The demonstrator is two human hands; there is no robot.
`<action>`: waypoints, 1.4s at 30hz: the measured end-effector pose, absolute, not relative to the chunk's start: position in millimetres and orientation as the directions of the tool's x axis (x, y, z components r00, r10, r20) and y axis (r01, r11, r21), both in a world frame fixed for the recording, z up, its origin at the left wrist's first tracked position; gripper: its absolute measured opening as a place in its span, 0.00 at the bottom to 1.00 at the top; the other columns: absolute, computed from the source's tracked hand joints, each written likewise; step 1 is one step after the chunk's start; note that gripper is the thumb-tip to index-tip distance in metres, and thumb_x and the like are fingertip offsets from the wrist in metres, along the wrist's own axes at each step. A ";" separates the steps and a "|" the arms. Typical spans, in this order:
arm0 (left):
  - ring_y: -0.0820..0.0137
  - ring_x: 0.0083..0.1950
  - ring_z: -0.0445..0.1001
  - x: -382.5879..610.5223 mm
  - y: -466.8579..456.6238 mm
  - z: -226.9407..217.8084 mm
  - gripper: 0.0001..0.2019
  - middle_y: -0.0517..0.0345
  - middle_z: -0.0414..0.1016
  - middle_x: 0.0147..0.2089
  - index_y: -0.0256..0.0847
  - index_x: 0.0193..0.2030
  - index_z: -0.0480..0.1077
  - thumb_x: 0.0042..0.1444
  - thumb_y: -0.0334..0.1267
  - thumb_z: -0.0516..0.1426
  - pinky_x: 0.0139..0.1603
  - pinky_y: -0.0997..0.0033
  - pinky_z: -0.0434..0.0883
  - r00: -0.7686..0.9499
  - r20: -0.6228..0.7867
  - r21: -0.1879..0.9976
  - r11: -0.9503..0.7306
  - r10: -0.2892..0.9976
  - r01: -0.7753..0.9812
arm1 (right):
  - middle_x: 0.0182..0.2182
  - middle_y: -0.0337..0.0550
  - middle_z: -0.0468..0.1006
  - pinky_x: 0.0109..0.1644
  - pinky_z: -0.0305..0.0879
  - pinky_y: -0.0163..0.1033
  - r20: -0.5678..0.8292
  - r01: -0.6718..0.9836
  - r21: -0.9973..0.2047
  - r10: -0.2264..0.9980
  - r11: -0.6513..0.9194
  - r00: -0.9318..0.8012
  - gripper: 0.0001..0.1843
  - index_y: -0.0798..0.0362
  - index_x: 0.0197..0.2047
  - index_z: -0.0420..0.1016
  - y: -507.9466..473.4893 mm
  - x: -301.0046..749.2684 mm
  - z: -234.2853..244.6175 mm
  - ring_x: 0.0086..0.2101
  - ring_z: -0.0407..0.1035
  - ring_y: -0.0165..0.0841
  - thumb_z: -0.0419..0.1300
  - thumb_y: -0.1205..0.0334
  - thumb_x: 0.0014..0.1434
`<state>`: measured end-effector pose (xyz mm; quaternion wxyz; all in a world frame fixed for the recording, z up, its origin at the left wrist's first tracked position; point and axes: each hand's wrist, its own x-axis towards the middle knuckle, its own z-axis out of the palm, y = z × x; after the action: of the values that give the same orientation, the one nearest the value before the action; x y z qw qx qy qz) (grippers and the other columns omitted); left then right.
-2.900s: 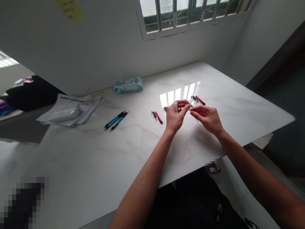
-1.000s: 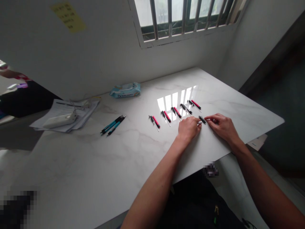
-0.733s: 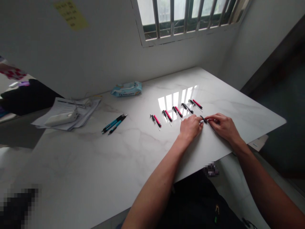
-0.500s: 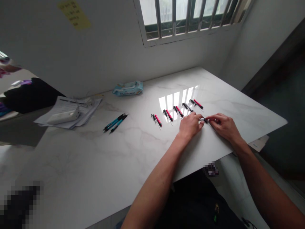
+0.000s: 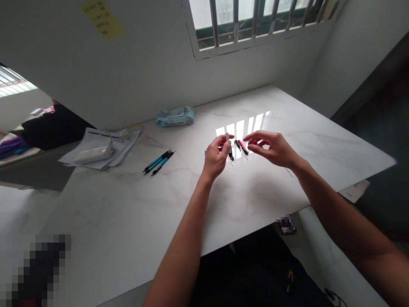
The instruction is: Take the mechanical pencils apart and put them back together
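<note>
My left hand [image 5: 216, 157], raised over the table, pinches a white pen barrel [image 5: 227, 137] that stands upright between thumb and fingers. To its right, my right hand [image 5: 271, 147] is in the air with fingers apart and curved, holding nothing I can see. Between the hands lie a red pen barrel [image 5: 243, 147] and a black pen part [image 5: 237, 145] with a thin white refill. More pen parts are partly hidden behind my left hand. Under my right wrist a thin refill [image 5: 289, 172] lies on the tabletop.
Several teal and black pens [image 5: 159, 162] lie left of my hands on the white marbled table [image 5: 128, 221]. A blue wipes pack [image 5: 175, 117] sits by the wall. Papers [image 5: 96, 160] with a white device [image 5: 95, 153] on top are at the left.
Both hands have lifted and moved left from the right end of the row of pen parts. My right hand has come away and opened; my left hand now holds the white barrel upright.
</note>
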<state>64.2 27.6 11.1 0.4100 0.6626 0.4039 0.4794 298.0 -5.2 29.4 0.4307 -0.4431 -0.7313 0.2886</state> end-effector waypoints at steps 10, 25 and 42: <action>0.72 0.34 0.81 67.1 31.1 0.8 0.17 0.61 0.80 0.38 0.47 0.57 0.75 0.64 0.43 0.68 0.40 0.72 0.80 0.005 0.361 0.932 -0.360 0.933 -0.042 | 0.37 0.44 0.85 0.43 0.81 0.49 0.323 0.296 -0.861 0.894 0.414 -0.311 0.23 0.48 0.43 0.74 10.7 259.8 2.2 0.38 0.81 0.41 0.75 0.40 0.61; 0.74 0.32 0.83 76.7 35.5 -14.0 0.20 0.58 0.84 0.36 0.39 0.46 0.84 0.55 0.51 0.76 0.41 0.72 0.82 -0.111 0.119 0.945 -0.146 0.987 -0.294 | 0.37 0.43 0.87 0.46 0.81 0.47 0.342 0.154 -0.916 0.923 0.369 -0.179 0.17 0.49 0.48 0.81 10.6 263.5 -6.9 0.38 0.82 0.38 0.74 0.48 0.63; 0.76 0.36 0.82 94.2 18.1 -5.2 0.13 0.56 0.85 0.38 0.37 0.41 0.79 0.54 0.35 0.76 0.49 0.73 0.80 0.096 -0.229 0.853 0.248 0.969 -0.460 | 0.31 0.40 0.82 0.39 0.76 0.40 0.267 -0.094 -0.958 0.962 0.272 0.059 0.22 0.50 0.44 0.88 28.2 279.4 -3.3 0.32 0.74 0.32 0.77 0.42 0.57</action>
<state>94.2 18.1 -5.2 0.6733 0.3079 0.4130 0.5304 279.4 28.2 -3.3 0.5994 -0.4126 -0.5259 0.4403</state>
